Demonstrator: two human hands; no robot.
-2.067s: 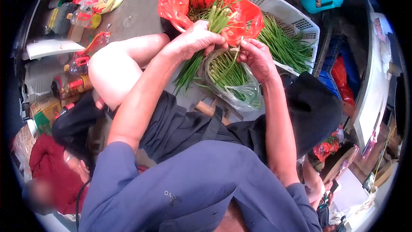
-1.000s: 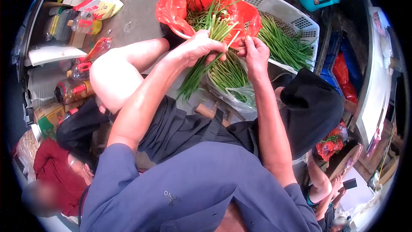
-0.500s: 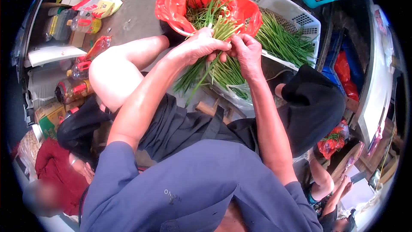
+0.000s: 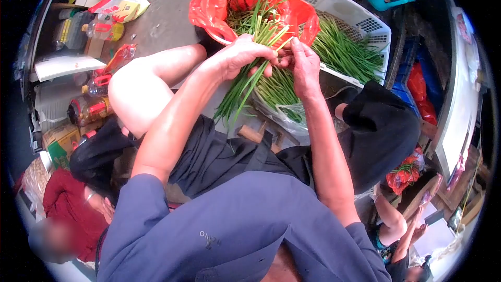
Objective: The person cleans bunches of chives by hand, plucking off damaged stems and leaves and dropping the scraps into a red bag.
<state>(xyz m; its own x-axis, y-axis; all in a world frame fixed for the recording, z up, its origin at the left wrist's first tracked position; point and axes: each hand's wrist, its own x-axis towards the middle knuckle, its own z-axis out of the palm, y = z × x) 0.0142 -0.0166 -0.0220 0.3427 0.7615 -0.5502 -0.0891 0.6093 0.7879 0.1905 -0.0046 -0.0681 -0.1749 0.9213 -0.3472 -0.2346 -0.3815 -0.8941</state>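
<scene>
My left hand (image 4: 242,57) is closed round a bunch of long green chives (image 4: 235,94). Their pale cut ends fan out above the thumb, and the leaves hang down below the fist. Close beside it, my right hand (image 4: 302,65) pinches at the stalk ends, its fingertips almost touching the left thumb. Exactly which stalk it grips is hard to see. Just beyond both hands stands a container lined with a red plastic bag (image 4: 206,8), with loose trimmings (image 4: 237,13) inside. More chives (image 4: 279,89) lie in a clear plastic bag (image 4: 292,110) under my hands.
A white plastic crate (image 4: 339,0) at the upper right holds many chives (image 4: 344,47). Bottles (image 4: 96,85) and a cardboard box (image 4: 60,138) line the left side. A person in a red sleeve (image 4: 68,198) sits lower left; another person's arm (image 4: 389,214) shows lower right.
My right hand has shifted slightly, its thumb now pointing more upward. The hanging leaves in my left hand have swung a little and lie closer together.
</scene>
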